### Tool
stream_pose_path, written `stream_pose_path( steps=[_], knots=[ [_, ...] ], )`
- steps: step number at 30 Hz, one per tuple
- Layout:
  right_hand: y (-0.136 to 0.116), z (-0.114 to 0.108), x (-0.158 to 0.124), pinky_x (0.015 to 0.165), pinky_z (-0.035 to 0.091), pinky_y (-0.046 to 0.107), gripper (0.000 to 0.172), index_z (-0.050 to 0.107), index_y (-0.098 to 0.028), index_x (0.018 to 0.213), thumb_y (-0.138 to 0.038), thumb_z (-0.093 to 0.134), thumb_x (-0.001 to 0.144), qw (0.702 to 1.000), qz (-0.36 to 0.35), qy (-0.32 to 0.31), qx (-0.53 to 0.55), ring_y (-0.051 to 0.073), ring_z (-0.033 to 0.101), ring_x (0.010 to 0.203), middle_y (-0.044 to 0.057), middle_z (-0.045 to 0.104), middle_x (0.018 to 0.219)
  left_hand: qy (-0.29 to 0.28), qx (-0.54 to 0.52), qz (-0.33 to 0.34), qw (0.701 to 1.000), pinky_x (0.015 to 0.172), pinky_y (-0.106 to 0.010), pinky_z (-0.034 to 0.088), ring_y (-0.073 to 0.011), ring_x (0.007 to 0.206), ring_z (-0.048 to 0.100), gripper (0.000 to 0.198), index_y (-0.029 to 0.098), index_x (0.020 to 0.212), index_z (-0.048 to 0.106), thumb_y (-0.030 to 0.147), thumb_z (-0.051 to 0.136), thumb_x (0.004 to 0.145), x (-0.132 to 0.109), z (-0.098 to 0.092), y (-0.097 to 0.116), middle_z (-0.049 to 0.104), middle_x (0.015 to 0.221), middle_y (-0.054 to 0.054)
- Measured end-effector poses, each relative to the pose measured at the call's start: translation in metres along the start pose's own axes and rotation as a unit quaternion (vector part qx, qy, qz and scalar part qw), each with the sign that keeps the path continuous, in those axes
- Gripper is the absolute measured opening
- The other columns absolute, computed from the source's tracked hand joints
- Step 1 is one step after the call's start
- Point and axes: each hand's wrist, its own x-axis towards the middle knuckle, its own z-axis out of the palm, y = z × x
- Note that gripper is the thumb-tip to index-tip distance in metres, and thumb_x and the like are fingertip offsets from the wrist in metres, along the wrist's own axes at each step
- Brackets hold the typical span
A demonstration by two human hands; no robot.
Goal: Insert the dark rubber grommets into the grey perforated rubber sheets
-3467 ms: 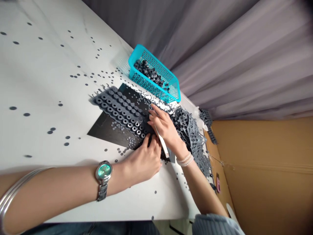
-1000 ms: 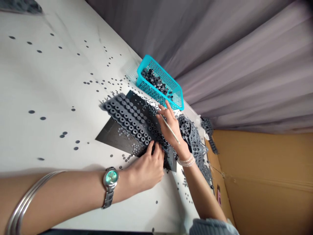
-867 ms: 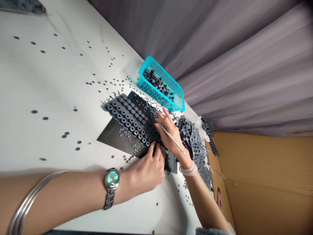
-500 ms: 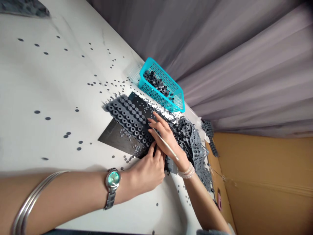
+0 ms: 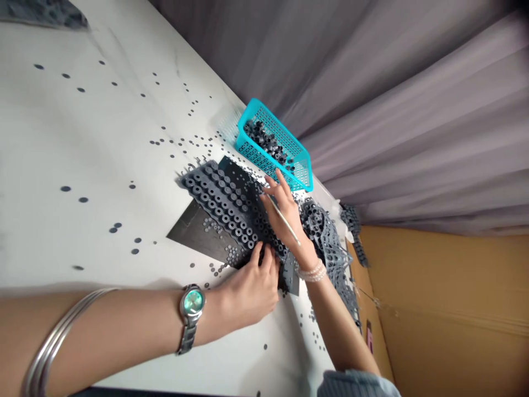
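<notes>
A dark grey rubber-like sheet (image 5: 223,207) with rows of raised rings lies aslant on a black flat plate (image 5: 190,229). At the sheet's near edge, my left hand (image 5: 252,286), with a watch at its wrist, has its fingers curled and pinching that edge; the fingertips are partly hidden. My right hand (image 5: 283,212), wearing a pearl bracelet, is raised over the sheet's right part and holds a thin white stick (image 5: 283,219) between thumb and fingers. Its other fingers stretch toward the basket. Small grey discs (image 5: 233,255) lie loose on the plate.
Behind the sheet stands a turquoise basket (image 5: 275,160) with small dark parts in it. More grey perforated sheets (image 5: 330,245) are heaped to the right of my right hand. Dark discs (image 5: 118,225) are scattered over the white table (image 5: 103,138). A grey curtain (image 5: 372,110) hangs behind.
My right hand has lifted off the sheet and moved up and slightly right toward the basket, still with the stick. My left hand has stayed at the sheet's edge.
</notes>
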Motion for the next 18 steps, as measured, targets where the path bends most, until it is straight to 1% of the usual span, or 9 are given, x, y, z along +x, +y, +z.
stream_pose_path(
  steps=[2, 4, 7, 9, 13, 18],
  knots=[
    [-0.01, -0.007, -0.013, 0.117, 0.045, 0.05, 0.021, 0.06, -0.024, 0.117, -0.028, 0.047, 0.102, 1.0, -0.012, -0.021, 0.006, 0.024, 0.034, 0.15, 0.01, 0.06, 0.142, 0.003, 0.006, 0.004, 1.0, 0.104, -0.059, 0.041, -0.0406, 0.121, 0.059, 0.047, 0.008, 0.117, 0.074, 0.044, 0.057, 0.092, 0.0, 0.0, 0.0, 0.069, 0.127, -0.023],
    [-0.021, -0.013, -0.027, 0.115, 0.047, 0.049, 0.02, 0.061, -0.022, 0.116, -0.024, 0.047, 0.101, 0.999, -0.023, -0.042, 0.021, 0.024, 0.038, 0.148, 0.011, 0.06, 0.141, 0.003, 0.007, 0.012, 1.0, 0.103, -0.059, 0.041, -0.0415, 0.12, 0.06, 0.045, 0.009, 0.115, 0.075, 0.043, 0.056, 0.093, -0.001, 0.001, 0.0, 0.069, 0.125, -0.023],
    [-0.033, -0.017, -0.041, 0.111, 0.05, 0.049, 0.019, 0.061, -0.021, 0.115, -0.022, 0.048, 0.101, 0.996, -0.024, -0.078, 0.033, 0.025, 0.043, 0.145, 0.013, 0.061, 0.141, 0.0, -0.001, 0.02, 1.0, 0.101, -0.061, 0.042, -0.0406, 0.115, 0.062, 0.042, 0.011, 0.112, 0.077, 0.041, 0.055, 0.094, -0.001, 0.001, 0.0, 0.073, 0.117, -0.021],
    [-0.037, -0.017, -0.042, 0.11, 0.051, 0.05, 0.018, 0.062, -0.021, 0.113, -0.022, 0.049, 0.101, 0.996, -0.02, -0.085, 0.035, 0.026, 0.044, 0.144, 0.013, 0.06, 0.141, -0.002, -0.006, 0.018, 1.0, 0.1, -0.06, 0.044, -0.0394, 0.113, 0.063, 0.04, 0.011, 0.111, 0.077, 0.04, 0.056, 0.093, -0.001, 0.001, 0.0, 0.074, 0.114, -0.02],
    [-0.039, -0.017, -0.035, 0.111, 0.05, 0.049, 0.016, 0.062, -0.022, 0.111, -0.021, 0.05, 0.1, 0.994, -0.033, -0.095, 0.032, 0.026, 0.046, 0.143, 0.013, 0.06, 0.141, 0.002, -0.005, 0.021, 1.0, 0.098, -0.059, 0.045, -0.0381, 0.109, 0.064, 0.04, 0.011, 0.11, 0.077, 0.039, 0.055, 0.094, -0.001, 0.002, 0.0, 0.074, 0.112, -0.02],
    [-0.04, -0.017, -0.029, 0.111, 0.049, 0.047, 0.015, 0.06, -0.018, 0.112, -0.021, 0.05, 0.101, 0.991, -0.075, -0.112, -0.008, 0.025, 0.04, 0.147, 0.016, 0.064, 0.135, 0.006, -0.009, 0.019, 1.0, 0.096, -0.058, 0.046, -0.0382, 0.109, 0.064, 0.038, 0.011, 0.109, 0.078, 0.038, 0.056, 0.093, -0.002, 0.003, 0.0, 0.074, 0.112, -0.019]
  ],
)
